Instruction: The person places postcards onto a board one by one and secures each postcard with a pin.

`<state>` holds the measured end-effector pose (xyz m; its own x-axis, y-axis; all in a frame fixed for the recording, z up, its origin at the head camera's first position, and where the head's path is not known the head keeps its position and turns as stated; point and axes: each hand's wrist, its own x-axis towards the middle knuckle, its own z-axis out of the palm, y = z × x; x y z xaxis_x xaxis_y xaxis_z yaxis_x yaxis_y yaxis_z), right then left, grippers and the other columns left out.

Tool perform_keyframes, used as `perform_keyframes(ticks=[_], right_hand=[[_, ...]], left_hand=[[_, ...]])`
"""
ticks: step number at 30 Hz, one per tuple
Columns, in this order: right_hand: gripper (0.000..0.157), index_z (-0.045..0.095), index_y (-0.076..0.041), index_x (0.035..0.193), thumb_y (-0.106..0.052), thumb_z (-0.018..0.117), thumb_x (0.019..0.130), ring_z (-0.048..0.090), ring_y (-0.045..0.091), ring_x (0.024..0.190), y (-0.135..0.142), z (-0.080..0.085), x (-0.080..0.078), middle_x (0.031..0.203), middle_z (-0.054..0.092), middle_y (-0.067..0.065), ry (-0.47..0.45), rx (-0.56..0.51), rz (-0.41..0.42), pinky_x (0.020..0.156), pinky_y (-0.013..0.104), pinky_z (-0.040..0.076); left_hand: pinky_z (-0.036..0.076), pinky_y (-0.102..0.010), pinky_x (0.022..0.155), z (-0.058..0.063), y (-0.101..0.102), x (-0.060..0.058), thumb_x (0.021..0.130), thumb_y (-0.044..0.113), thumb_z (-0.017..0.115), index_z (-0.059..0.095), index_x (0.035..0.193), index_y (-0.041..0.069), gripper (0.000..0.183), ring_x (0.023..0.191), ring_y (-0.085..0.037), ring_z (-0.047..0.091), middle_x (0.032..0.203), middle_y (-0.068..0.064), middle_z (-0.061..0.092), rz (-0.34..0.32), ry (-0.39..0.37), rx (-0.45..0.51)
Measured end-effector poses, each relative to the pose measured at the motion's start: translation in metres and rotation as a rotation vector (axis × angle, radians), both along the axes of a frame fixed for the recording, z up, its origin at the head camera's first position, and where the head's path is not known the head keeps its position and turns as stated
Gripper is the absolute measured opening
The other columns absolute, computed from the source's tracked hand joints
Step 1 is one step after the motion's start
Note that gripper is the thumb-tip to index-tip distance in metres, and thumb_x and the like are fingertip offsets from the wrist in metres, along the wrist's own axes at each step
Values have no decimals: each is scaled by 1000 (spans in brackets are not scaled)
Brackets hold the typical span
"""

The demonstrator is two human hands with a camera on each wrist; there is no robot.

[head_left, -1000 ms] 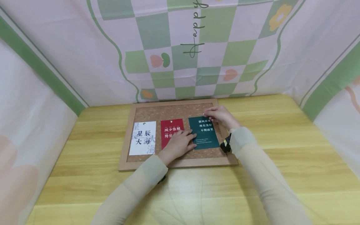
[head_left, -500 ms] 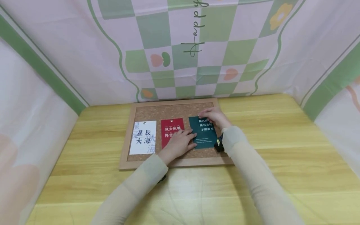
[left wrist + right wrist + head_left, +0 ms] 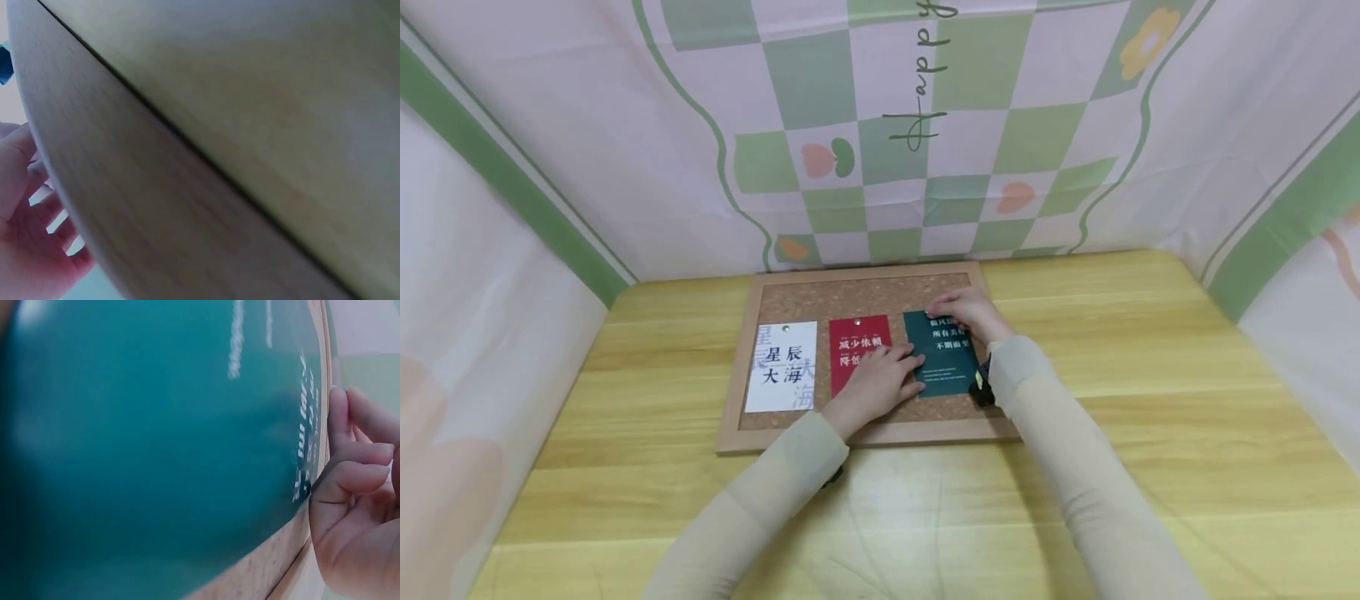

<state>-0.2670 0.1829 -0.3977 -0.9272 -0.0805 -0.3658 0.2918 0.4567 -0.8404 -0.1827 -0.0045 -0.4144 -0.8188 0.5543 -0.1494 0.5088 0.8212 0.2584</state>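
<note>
A dark green card with white lettering lies on the framed cork board. At its top edge my right hand pinches a small shiny thumbtack between thumb and index finger; the fingertips mostly hide it. In the right wrist view the green card fills most of the picture, and the right hand has its other fingers curled. My left hand lies with spread fingers over the lower part of a red card, its fingertips touching the green card's left edge. The left wrist view shows the left hand behind the frame edge.
A white card with dark characters is fixed at the board's left by a round tack; another tack sits at the red card's top. Around the board is a wooden table. Patterned cloth hangs behind and at both sides.
My right hand has moved a little left along the green card's top edge with the thumbtack, to near the edge's middle. The left hand has stayed in place.
</note>
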Motion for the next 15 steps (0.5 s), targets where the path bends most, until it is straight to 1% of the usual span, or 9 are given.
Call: perform_keyframes(ticks=[3, 7, 11, 15], right_hand=[[35, 64, 1, 119, -21, 63, 92, 40, 5, 54, 0, -1, 0, 65, 57, -14, 13, 32, 2, 56, 19, 37], [35, 64, 2, 119, -21, 63, 92, 44, 6, 61, 0, -3, -1, 71, 58, -14, 34, 67, 15, 61, 19, 40], [35, 64, 3, 120, -20, 62, 93, 42, 4, 56, 1, -3, -2, 67, 59, -13, 27, 59, 30, 57, 20, 39], [34, 65, 1, 119, -19, 62, 92, 38, 4, 53, 1, -3, -3, 63, 57, -14, 24, 69, 28, 55, 21, 37]], left_hand=[[33, -47, 116, -1, 0, 0, 96, 46, 51, 45, 143, 22, 54, 138, -25, 40, 153, -4, 40, -4, 4, 0], [33, -46, 116, -1, 0, 0, 96, 45, 52, 45, 143, 22, 54, 138, -25, 40, 153, -4, 40, -3, 4, 1], [33, -46, 116, -1, 0, 0, 96, 45, 51, 45, 143, 22, 53, 138, -25, 39, 153, -4, 39, -3, 1, -2], [33, -46, 116, -1, 0, 0, 97, 44, 50, 45, 143, 21, 52, 138, -25, 39, 153, -4, 39, -3, 2, -1]])
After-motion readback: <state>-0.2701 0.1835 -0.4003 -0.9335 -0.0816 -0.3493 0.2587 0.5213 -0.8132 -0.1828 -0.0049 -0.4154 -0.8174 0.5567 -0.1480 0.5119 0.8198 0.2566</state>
